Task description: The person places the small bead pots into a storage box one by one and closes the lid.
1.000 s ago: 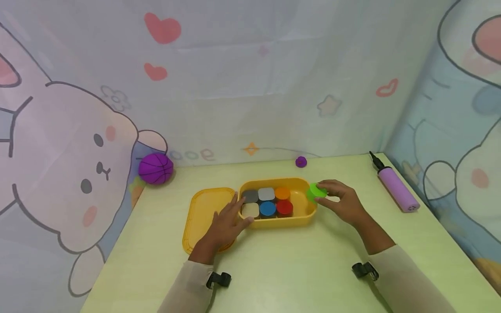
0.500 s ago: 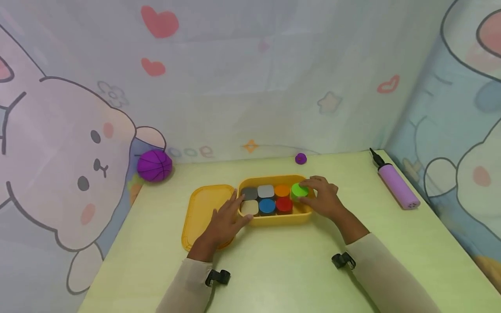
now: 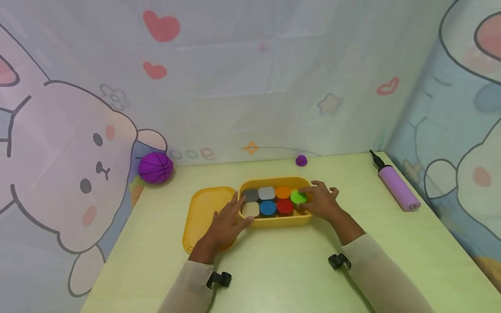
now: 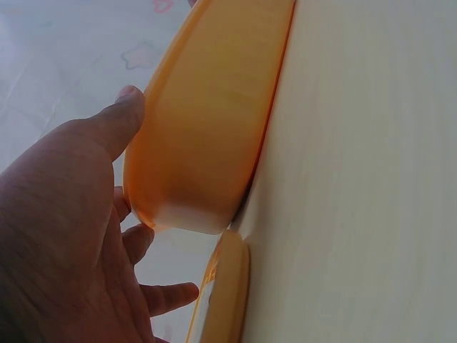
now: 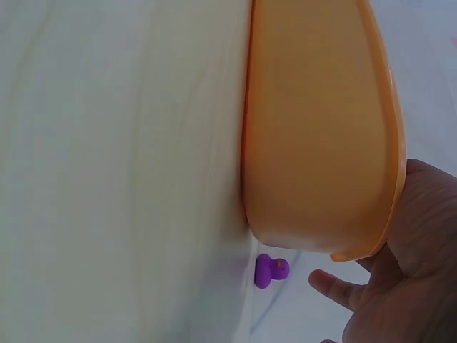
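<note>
A yellow plastic box point(image 3: 282, 222) stands on the table, holding small tubs with coloured tops in two rows. My right hand point(image 3: 325, 203) reaches over the box's right end and pinches the green tub point(image 3: 298, 197) between thumb and fingers, inside the box beside the orange tub point(image 3: 283, 192) and the red tub point(image 3: 285, 207). With fingers spread, my left hand point(image 3: 225, 224) rests at the box's left end, its thumb by the front rim. In both wrist views the box wall hides the tubs; the right fingertips are hidden there too.
A yellow lid point(image 3: 201, 213) lies left of the box, partly under my left hand. At the back are a purple ball point(image 3: 155, 168) and a small purple toy point(image 3: 301, 161). A pink hand pump point(image 3: 398, 188) lies on the right. A printed cloth point(image 3: 235, 87) hangs behind.
My right hand has moved left over the box and lowered the green tub from above its right end into the back row. The left hand has stayed at the box's left end.
</note>
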Available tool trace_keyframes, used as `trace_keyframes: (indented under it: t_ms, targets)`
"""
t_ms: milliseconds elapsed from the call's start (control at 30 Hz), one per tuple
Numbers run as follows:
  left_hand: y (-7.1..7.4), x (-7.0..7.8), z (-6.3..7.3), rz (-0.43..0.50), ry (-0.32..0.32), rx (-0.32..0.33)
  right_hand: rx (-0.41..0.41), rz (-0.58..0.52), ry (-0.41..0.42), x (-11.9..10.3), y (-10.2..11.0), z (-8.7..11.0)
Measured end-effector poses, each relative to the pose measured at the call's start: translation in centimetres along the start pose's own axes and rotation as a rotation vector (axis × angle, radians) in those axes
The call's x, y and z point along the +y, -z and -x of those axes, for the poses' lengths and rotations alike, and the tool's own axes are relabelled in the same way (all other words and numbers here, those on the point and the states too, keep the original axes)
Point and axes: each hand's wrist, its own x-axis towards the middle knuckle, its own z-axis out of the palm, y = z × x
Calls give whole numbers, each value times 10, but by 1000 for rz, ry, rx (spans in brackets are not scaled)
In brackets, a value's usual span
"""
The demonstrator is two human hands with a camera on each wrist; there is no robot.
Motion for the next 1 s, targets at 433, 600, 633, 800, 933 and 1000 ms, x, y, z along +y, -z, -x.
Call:
trace_keyframes:
  t_ms: [433,600,633,800,933,1000]
  targets:
    - [28,-4,9,-56,57,58,104,-165,137,-17,5,14]
    - [54,-22,9,-115,128,58,186,-274,304,-50,4,28]
    - [59,-27,9,-125,140,57,192,-286,339,-57,3,31]
    - [77,-49,9,-167,191,76,160,-327,438,-82,-8,44]
    - [83,-61,7,-192,212,60,93,-393,445,-93,-17,52]
    - [85,-66,4,-194,222,37,54,-444,442,-98,-21,55]
